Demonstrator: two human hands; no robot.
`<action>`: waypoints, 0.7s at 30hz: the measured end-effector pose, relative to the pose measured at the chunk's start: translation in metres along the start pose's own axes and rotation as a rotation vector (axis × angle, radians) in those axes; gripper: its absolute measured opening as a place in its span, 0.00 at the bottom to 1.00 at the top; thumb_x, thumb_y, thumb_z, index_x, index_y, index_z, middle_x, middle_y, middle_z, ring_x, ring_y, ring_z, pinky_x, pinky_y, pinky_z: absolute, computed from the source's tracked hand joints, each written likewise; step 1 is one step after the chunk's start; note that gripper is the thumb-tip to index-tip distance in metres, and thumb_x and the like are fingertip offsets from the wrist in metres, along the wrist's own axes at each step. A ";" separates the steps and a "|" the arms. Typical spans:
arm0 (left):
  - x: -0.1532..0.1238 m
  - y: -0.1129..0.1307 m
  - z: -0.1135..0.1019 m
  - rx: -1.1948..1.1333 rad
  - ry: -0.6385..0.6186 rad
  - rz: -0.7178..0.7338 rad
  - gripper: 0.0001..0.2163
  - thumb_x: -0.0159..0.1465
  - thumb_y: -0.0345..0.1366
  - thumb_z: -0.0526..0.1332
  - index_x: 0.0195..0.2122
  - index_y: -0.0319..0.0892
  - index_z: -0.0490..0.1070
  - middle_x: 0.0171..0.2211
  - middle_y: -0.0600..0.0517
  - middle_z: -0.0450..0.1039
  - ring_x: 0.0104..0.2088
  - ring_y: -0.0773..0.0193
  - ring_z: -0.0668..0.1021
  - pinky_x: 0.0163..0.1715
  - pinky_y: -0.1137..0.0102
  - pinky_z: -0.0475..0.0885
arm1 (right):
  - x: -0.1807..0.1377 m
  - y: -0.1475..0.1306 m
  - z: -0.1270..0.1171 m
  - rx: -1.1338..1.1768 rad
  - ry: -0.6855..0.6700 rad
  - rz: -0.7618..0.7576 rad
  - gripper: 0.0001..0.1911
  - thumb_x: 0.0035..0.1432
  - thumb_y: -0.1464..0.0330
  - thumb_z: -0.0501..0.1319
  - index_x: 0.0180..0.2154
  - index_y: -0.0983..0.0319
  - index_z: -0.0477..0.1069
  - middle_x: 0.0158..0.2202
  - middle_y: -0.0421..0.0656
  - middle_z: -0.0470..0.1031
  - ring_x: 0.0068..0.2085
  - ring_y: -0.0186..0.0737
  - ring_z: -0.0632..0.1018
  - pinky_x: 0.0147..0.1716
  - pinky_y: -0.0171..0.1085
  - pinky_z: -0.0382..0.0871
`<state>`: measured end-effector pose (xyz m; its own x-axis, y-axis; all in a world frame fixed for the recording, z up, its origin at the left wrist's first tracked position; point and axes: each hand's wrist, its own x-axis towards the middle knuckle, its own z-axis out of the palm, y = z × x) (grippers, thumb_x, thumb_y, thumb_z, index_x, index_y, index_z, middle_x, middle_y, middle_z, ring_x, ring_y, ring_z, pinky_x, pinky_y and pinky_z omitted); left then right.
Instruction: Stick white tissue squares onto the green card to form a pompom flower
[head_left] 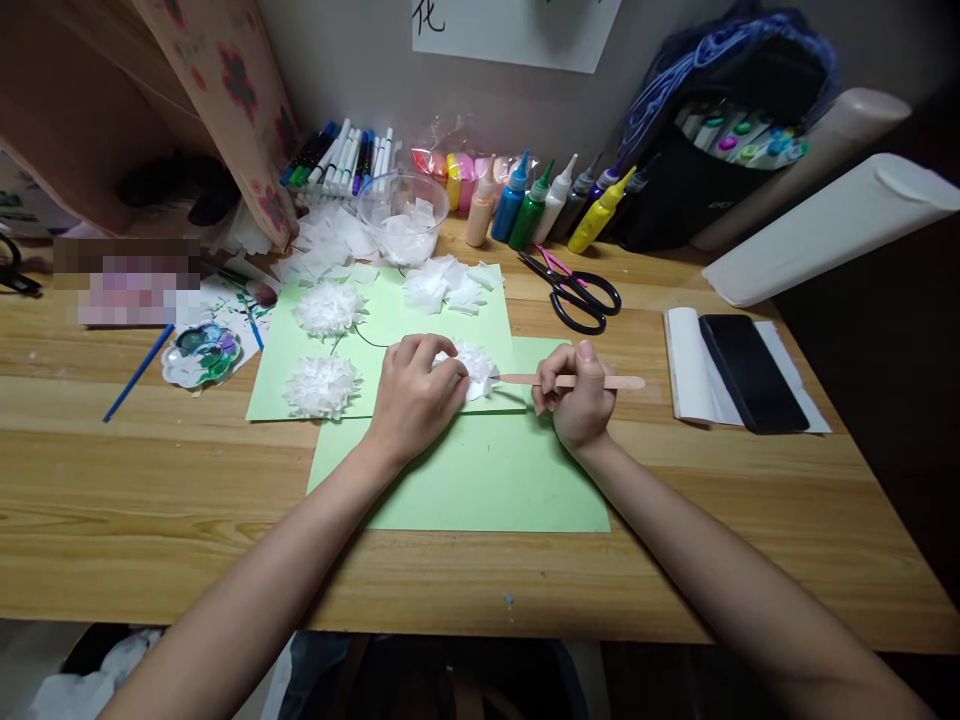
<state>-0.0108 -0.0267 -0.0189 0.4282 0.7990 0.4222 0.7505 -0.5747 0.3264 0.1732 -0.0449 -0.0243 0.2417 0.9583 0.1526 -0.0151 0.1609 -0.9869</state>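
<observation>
My left hand [416, 392] is closed over a white tissue-paper flower [477, 368] that lies on a light green paper sheet [480, 470]. My right hand [577, 400] grips a flat wooden stick [600, 381] whose tip points left and touches the flower. Two more white tissue flowers [328, 308] [321, 386] lie on a second green sheet [420, 310] to the left.
Black scissors [581, 295], paint bottles [536, 205], markers [341, 155], a clear bowl of tissue pieces [403, 215] and loose tissue [446, 285] stand at the back. A paint palette [201, 355] and blue brush [139, 372] lie left; a black phone [750, 370] on a notepad lies right.
</observation>
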 end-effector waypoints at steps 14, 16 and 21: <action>0.000 -0.004 0.007 -0.222 -0.006 -0.149 0.02 0.61 0.33 0.58 0.33 0.43 0.69 0.39 0.49 0.68 0.43 0.58 0.67 0.44 0.61 0.66 | -0.003 -0.002 0.006 -0.315 -0.298 -0.237 0.27 0.65 0.56 0.45 0.18 0.59 0.65 0.13 0.38 0.64 0.16 0.31 0.65 0.20 0.34 0.61; 0.001 -0.004 0.006 -0.234 -0.006 -0.155 0.02 0.62 0.33 0.58 0.33 0.43 0.69 0.39 0.49 0.68 0.43 0.58 0.67 0.44 0.62 0.66 | -0.003 -0.003 0.008 -0.376 -0.345 -0.316 0.27 0.66 0.58 0.44 0.19 0.59 0.65 0.14 0.38 0.65 0.17 0.31 0.66 0.22 0.34 0.62; 0.001 -0.003 0.005 -0.245 -0.018 -0.179 0.02 0.62 0.33 0.57 0.32 0.43 0.69 0.39 0.49 0.68 0.43 0.58 0.67 0.44 0.61 0.66 | -0.002 -0.002 0.009 -0.410 -0.344 -0.321 0.27 0.67 0.58 0.43 0.19 0.59 0.65 0.15 0.38 0.65 0.17 0.32 0.65 0.22 0.34 0.62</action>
<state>-0.0100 -0.0236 -0.0242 0.3102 0.8934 0.3251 0.6719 -0.4480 0.5899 0.1637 -0.0445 -0.0222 -0.1552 0.9093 0.3862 0.3968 0.4153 -0.8186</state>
